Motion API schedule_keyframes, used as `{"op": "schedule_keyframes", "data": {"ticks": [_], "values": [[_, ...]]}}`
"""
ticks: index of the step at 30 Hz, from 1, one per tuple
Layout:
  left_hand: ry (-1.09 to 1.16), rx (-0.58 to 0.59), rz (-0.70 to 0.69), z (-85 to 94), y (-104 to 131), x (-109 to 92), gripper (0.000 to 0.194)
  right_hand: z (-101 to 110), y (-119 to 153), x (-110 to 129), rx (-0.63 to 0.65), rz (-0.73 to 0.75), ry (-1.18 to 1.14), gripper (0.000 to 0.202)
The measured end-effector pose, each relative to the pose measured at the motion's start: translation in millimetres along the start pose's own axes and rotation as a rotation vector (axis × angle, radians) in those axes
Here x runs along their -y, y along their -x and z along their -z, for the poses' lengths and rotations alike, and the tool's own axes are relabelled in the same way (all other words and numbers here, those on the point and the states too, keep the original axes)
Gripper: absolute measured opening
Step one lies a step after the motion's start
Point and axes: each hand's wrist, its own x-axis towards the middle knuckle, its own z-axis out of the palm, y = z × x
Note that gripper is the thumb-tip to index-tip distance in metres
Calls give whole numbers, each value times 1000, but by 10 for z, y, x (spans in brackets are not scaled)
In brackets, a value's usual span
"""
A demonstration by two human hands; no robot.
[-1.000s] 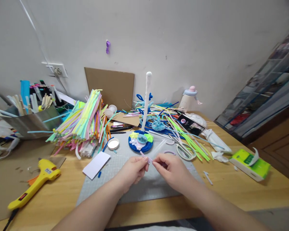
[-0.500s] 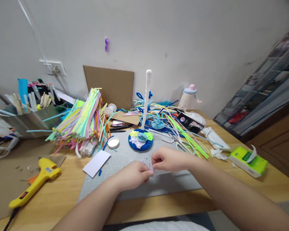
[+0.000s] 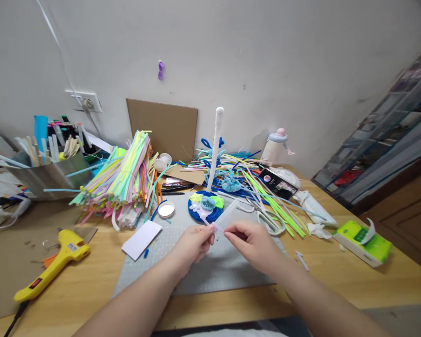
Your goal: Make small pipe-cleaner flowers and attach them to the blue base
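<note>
A short light-purple pipe cleaner point(image 3: 217, 228) stretches between my hands above the grey mat. My left hand point(image 3: 196, 241) is closed, pinching it between thumb and fingers. On its other side my right hand point(image 3: 254, 242) is also closed, thumb and forefinger together at the pipe cleaner's right end. Just beyond my fingers sits a round blue fuzzy base point(image 3: 194, 213) with yellow, green, white and light-blue fuzzy pieces on it. From its back edge a white fuzzy-wrapped stick point(image 3: 216, 145) rises upright, tilted slightly to the right.
Scissors point(image 3: 272, 222) lie to the right beside green pipe cleaners point(image 3: 280, 206). A large pipe cleaner bundle point(image 3: 126, 173) is at the left, with a yellow glue gun point(image 3: 63, 257) nearer. A white card point(image 3: 141, 239) lies on the mat point(image 3: 228, 276). A green box point(image 3: 363, 241) stands far right.
Both hands have lifted a little away from me and moved apart, showing more of the purple pipe cleaner. A small pale piece now shows on the table beside my right forearm.
</note>
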Motion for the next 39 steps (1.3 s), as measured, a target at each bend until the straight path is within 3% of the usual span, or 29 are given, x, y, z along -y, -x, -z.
{"op": "schedule_keyframes", "data": {"ticks": [4, 8, 12, 14, 17, 20, 23, 27, 32, 39], "values": [[151, 136, 35, 13, 99, -70, 36, -42, -55, -140, 89, -95, -305, 20], [129, 346, 100, 24, 193, -137, 37, 38, -199, -299, 400, -164, -549, 27], [-167, 512, 88, 16, 225, -139, 43, 199, -375, -289, 861, -130, -454, 25], [-373, 467, 41, 11, 208, -107, 44, 251, -435, -206, 923, -22, -262, 17], [-649, 273, -34, 19, 147, -31, 43, 258, -438, -52, 800, 73, 115, 10], [-751, 82, -98, 37, 74, 43, 44, 201, -343, 62, 478, 147, 422, 8], [-692, -29, -127, 42, 13, 79, 48, 136, -216, 114, 234, 155, 546, 10], [-456, -89, -120, 21, -21, 58, 49, 94, -83, 118, 63, 156, 508, 11], [65, 87, 72, 13, 47, -39, 40, 36, 4, 35, -67, 197, 258, 15], [458, 527, 226, 73, 124, -39, 34, -174, -32, -128, -180, 205, -459, 9]]}}
